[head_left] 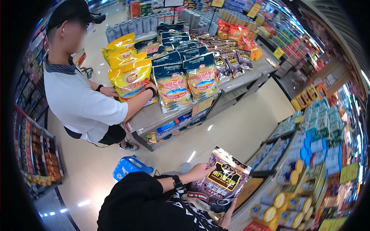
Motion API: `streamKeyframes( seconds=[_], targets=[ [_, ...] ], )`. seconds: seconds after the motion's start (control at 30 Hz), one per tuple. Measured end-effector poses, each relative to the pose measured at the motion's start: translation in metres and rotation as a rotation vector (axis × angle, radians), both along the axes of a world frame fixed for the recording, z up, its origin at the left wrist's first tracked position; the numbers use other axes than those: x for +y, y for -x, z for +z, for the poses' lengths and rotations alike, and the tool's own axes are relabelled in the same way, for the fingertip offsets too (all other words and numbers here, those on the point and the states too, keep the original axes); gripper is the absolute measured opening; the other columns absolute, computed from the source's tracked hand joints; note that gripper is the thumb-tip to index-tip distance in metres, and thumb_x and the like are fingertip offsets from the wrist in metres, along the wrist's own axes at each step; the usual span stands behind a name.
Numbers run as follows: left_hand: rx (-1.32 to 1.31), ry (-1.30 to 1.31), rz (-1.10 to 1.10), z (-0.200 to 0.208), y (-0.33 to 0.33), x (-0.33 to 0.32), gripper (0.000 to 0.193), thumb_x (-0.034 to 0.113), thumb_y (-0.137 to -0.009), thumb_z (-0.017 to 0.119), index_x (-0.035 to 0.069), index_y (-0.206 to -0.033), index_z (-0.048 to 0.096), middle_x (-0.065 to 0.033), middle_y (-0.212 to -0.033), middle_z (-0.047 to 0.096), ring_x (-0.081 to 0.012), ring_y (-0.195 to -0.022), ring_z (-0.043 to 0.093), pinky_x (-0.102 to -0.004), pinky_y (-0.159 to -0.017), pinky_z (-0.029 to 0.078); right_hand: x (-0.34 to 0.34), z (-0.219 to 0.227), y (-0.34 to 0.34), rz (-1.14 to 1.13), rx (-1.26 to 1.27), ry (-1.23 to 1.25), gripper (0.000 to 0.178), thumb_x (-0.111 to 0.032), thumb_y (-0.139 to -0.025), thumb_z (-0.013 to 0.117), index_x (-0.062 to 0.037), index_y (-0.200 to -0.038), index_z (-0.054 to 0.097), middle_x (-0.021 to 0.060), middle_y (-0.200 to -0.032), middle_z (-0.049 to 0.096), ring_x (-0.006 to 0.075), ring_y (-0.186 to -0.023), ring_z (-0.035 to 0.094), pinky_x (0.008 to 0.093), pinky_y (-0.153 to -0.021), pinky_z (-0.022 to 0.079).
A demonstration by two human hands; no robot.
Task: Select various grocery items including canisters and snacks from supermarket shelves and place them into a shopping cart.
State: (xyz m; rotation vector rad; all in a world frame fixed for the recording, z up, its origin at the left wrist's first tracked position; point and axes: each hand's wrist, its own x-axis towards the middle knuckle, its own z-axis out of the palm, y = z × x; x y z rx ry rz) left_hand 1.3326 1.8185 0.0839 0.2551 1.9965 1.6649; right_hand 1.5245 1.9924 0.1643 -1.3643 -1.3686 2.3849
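A dark purple pouch (219, 183) with a pale top seal is tilted in front of my body, its printed face up. My left hand (198, 172), below a wristband with a dark watch, grips the pouch's upper left edge with the thumb on its front. Lower down, my right hand (229, 212) is closed around the right edge; its fingers are partly hidden behind the pouch.
A person in a white shirt (83, 92) handles a yellow bag (129, 79) at a display table (148, 119) with rows of blue-topped bags (171, 86). A blue plastic step stool (131, 167) stands on the floor. Shelves of tins (266, 211) line the right.
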Motion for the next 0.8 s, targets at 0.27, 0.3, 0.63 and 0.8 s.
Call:
streamKeyframes(
  seconds=[0.27,0.3,0.63,0.8],
  targets=[
    [-0.069,-0.064,-0.072,0.056,0.156,0.106,0.053,0.049,-0.093,0.067,0.006,-0.123,0.067,-0.0161,-0.11,0.074,-0.03,-0.101,0.071,-0.0387,-0.09,0.053,0.153,-0.026,0.158,0.168,0.045,-0.116,0.053,-0.029,-0.091,0.072,-0.0044,-0.134,0.053,0.0107,-0.116,0.068,0.0229,-0.099,0.07,0.037,-0.086,0.058],
    [0.018,-0.007,-0.133,0.068,0.173,0.117,0.059,0.051,-0.089,0.072,0.006,-0.126,0.065,-0.0161,-0.112,0.073,-0.0293,-0.102,0.07,-0.038,-0.091,0.053,0.167,-0.027,0.178,0.184,0.031,-0.11,0.057,-0.027,-0.091,0.072,-0.0028,-0.137,0.05,0.0121,-0.12,0.067,0.024,-0.101,0.069,0.0378,-0.087,0.057],
    [0.191,0.11,0.152,0.059,0.338,0.242,0.059,0.048,-0.078,0.082,0.006,-0.118,0.068,-0.0152,-0.107,0.075,-0.0318,-0.099,0.071,-0.0406,-0.089,0.054,0.317,-0.039,0.431,0.556,0.233,-0.117,0.063,-0.013,-0.084,0.081,-0.0006,-0.138,0.052,0.008,-0.125,0.065,0.019,-0.106,0.065,0.0328,-0.094,0.052],
    [0.255,0.042,0.451,0.107,0.411,0.246,0.048,0.03,-0.076,0.089,0.001,-0.11,0.071,-0.0109,-0.097,0.076,-0.0182,-0.084,0.071,-0.0333,-0.08,0.055,0.329,0.002,0.571,0.699,0.437,-0.328,0.062,-0.007,-0.079,0.085,-0.0004,-0.133,0.055,0.0073,-0.12,0.067,0.0181,-0.105,0.065,0.0333,-0.094,0.052]
  ],
)
